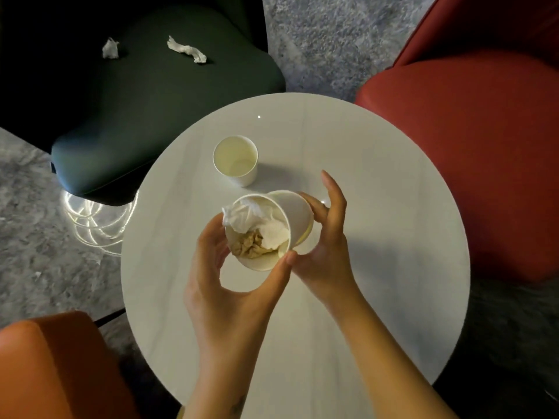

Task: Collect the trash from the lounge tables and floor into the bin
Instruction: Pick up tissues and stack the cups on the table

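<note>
Table: round white top [378, 207], seen from above, both hands raised over it.
Left hand: the left hand [230, 285] grips a paper cup [263, 263], thumb and fingers curled round its wall from either side.
Cup contents: crumpled white tissue [251, 219] spills over the rim; a brown paper wad [249, 244] sits below it.
Right hand: the right hand [326, 249] holds a second cup [298, 213] in bent fingers, one finger lifted clear; this cup touches the first and is partly hidden behind it.
Still on the table: an empty cup [236, 160] stands upright just beyond the hands.
Green chair: the dark seat [151, 110] bears two tissue scraps, one small [110, 49], one twisted [187, 51], well apart.
Surroundings: red armchair [469, 146] at right, orange chair [54, 367] at lower left, grey carpet [326, 37].
</note>
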Available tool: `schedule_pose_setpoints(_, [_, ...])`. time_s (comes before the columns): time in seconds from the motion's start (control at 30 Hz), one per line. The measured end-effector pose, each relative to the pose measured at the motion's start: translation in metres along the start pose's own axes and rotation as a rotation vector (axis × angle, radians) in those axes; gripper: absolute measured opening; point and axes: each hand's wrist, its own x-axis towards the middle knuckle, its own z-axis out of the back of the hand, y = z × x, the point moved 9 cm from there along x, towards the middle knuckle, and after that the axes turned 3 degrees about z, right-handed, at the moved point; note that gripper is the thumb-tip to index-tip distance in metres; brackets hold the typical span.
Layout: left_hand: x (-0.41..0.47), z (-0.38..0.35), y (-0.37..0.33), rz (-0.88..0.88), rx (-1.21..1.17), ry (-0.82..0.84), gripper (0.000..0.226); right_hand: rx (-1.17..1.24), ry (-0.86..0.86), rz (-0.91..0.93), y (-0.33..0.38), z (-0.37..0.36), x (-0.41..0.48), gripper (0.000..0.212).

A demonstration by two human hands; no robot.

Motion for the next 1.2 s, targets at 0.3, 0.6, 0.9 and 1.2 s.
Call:
schedule_pose_setpoints(0.3, [0.051, 0.079, 0.034, -0.008, 0.112, 0.117, 0.079, 0.073, 0.104, -0.048, 0.045, -0.120, -0.012, 0.080])
schedule_pose_setpoints(0.6, [0.137, 0.171, 0.075, 0.001, 0.098, 0.163, 0.078, -0.390, -0.276, -0.093, 0.023, -0.176, 0.008, 0.100])
schedule_pose_setpoints(0.9, [0.176, 0.189, 0.099, 0.033, 0.065, 0.237, 0.081, -0.163, -0.869, -0.525, -0.075, -0.123, 0.058, 0.093])
schedule_pose_setpoints(1.2, [0.194, 0.177, 0.102, 0.047, 0.004, 0.283, 0.082, -0.280, -0.853, -0.411, -0.052, -0.131, 0.066, 0.077])
